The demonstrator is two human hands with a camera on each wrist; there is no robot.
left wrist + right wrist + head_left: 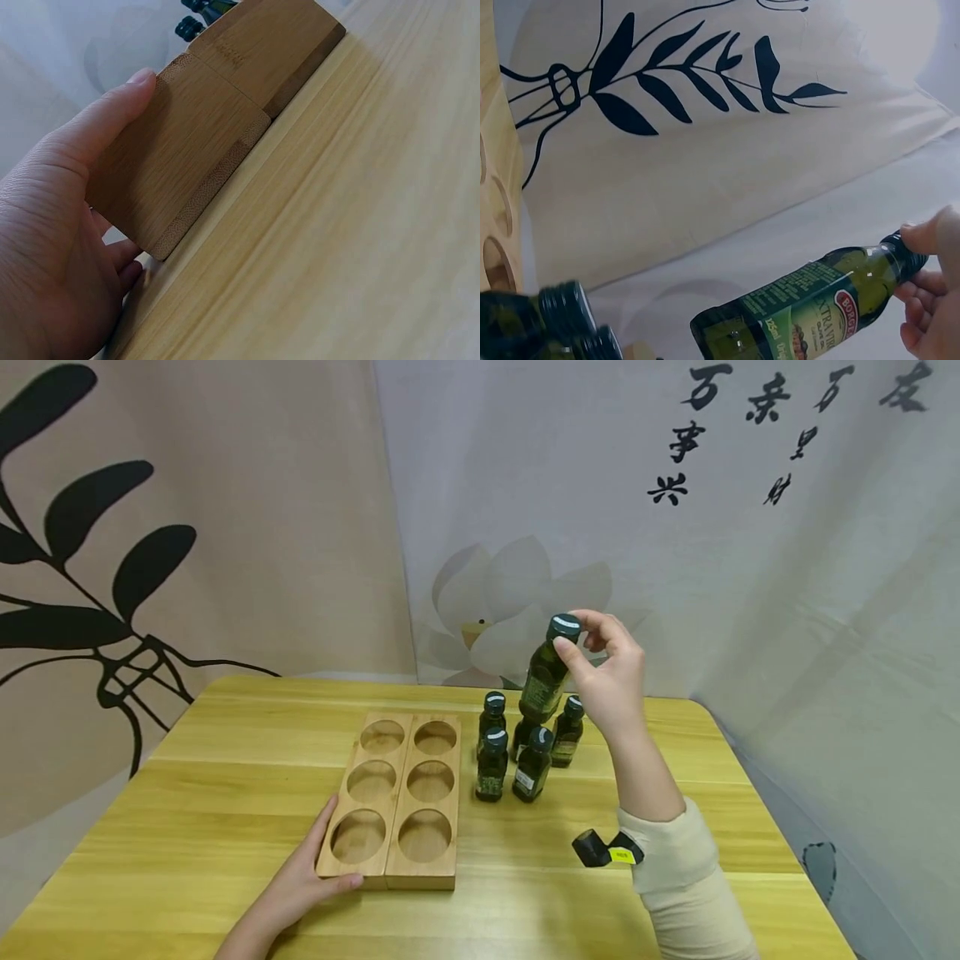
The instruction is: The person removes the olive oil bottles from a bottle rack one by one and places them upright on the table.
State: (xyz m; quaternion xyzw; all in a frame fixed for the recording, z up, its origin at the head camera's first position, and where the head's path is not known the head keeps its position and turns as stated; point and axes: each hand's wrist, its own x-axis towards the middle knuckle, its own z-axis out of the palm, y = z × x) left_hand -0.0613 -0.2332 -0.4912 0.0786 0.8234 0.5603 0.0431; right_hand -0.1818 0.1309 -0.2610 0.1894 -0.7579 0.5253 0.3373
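My right hand [611, 681] pinches a small green olive oil bottle [543, 681] by its dark cap, thumb on one side and fingers on the other. That bottle is tilted and raised above the other bottles; its "extra virgin" label [821, 319] shows in the right wrist view. Several similar bottles [491, 768] stand below on the table. At the near left corner of a wooden holder [422, 870], my left hand [300, 877] grips the wood, thumb along the front face [180, 142] and fingers at the left side. Two wooden blocks side by side form the holder, each with three bare round wells.
The yellow wood-grain table [187, 827] runs beneath everything. Behind it hangs a cloth backdrop [300, 527] with printed leaves, a lotus and writing. A black device with a yellow tag [621, 855] is strapped at my right wrist. The bottle group stands right of the holder.
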